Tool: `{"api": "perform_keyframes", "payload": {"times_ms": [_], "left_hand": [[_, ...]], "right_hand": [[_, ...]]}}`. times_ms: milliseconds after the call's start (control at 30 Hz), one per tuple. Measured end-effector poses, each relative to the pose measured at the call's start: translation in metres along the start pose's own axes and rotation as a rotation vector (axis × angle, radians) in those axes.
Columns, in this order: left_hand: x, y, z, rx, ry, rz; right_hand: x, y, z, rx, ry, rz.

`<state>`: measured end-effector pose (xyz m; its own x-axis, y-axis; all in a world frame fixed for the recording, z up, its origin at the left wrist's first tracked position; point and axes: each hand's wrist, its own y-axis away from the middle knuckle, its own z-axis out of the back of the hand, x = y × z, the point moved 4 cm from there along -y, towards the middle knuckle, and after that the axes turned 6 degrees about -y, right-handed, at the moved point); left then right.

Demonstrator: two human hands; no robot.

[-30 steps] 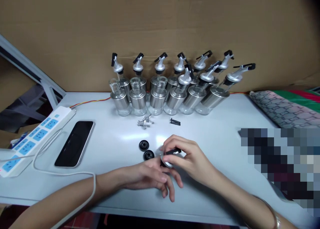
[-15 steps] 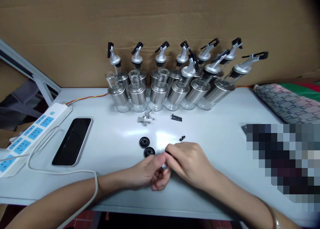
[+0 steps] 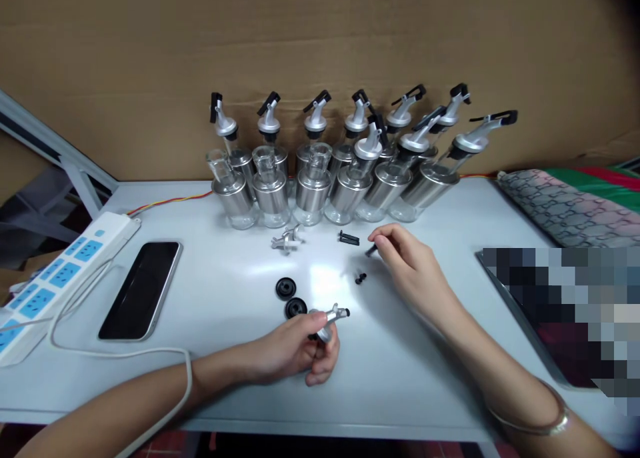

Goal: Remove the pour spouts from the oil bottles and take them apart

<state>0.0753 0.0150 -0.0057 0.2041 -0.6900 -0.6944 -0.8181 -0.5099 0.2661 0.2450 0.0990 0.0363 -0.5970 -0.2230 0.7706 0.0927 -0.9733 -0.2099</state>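
Observation:
My left hand (image 3: 300,348) is closed around a silver pour spout (image 3: 334,315) near the front of the white table (image 3: 225,378), its nozzle pointing right. My right hand (image 3: 410,261) is farther back and to the right, its fingertips pinched on a small black part (image 3: 371,250). Between the hands lies a tiny black piece (image 3: 361,278). Two black round gaskets (image 3: 291,297) sit just left of the held spout. A loose silver spout (image 3: 287,239) and a black clip (image 3: 349,238) lie in front of the bottles.
Several glass-and-steel dispenser bottles (image 3: 345,171) stand in rows against a cardboard wall. A phone (image 3: 140,288) and a white power strip (image 3: 60,278) with its cable lie at the left. A patterned cloth (image 3: 565,208) is at the right.
My right hand has left the spout and moved back and right to a small black part. My left hand alone keeps the spout. The view shifted slightly.

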Motion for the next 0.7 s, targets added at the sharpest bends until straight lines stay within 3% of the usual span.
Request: {"api": "perform_keyframes", "payload": {"times_ms": [167, 367, 567, 700], "left_hand": [[0.002, 0.001, 0.001, 0.021, 0.005, -0.005], [0.003, 0.001, 0.002, 0.014, 0.027, 0.016], [0.003, 0.002, 0.003, 0.017, 0.055, 0.046], [0.005, 0.000, 0.005, 0.013, 0.039, 0.052]], "right_hand": [[-0.017, -0.009, -0.007, 0.136, 0.128, -0.019], [-0.020, -0.004, -0.008, 0.129, 0.249, 0.020], [-0.020, -0.003, -0.005, 0.225, 0.254, 0.250], [-0.020, -0.002, -0.010, 0.269, 0.286, 0.251]]}}
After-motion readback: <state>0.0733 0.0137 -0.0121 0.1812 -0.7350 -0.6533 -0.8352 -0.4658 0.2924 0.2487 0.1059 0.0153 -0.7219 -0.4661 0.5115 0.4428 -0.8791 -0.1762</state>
